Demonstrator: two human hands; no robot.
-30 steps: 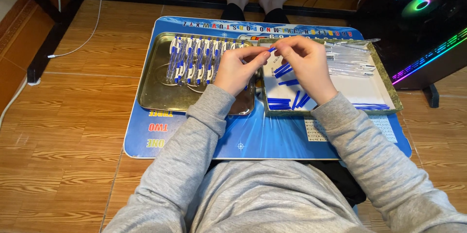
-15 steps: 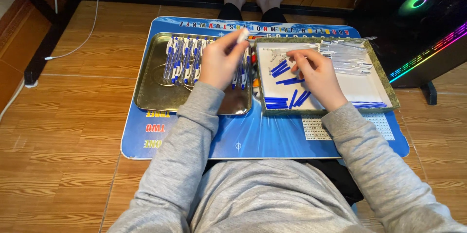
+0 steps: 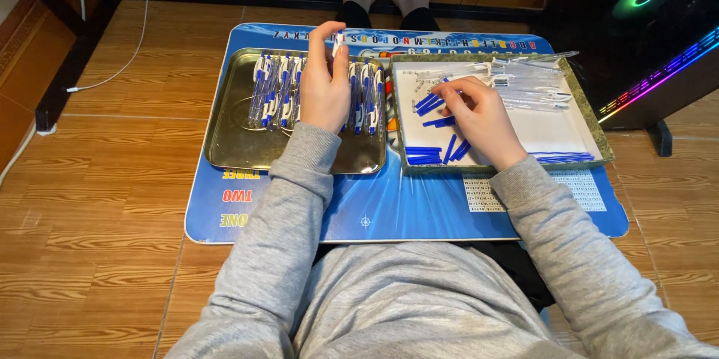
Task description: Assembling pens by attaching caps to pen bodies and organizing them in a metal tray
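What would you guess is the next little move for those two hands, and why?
Probably the left hand lowers its pen into the row of pens on the metal tray, since it hovers right above them. The right hand already rests among blue parts in the white tray.

A white and blue pen (image 3: pixel 338 43) is held up in the left hand (image 3: pixel 323 89), over the far side of the metal tray (image 3: pixel 232 142). More white and blue pens (image 3: pixel 273 89) lie side by side in a row in that tray. Just right of the metal tray, short blue pieces (image 3: pixel 431 155) lie loose in a white tray (image 3: pixel 554 134). The right hand (image 3: pixel 479 115) rests on some of them. Clear pen tubes (image 3: pixel 535 85) lie in a pile at its far end.
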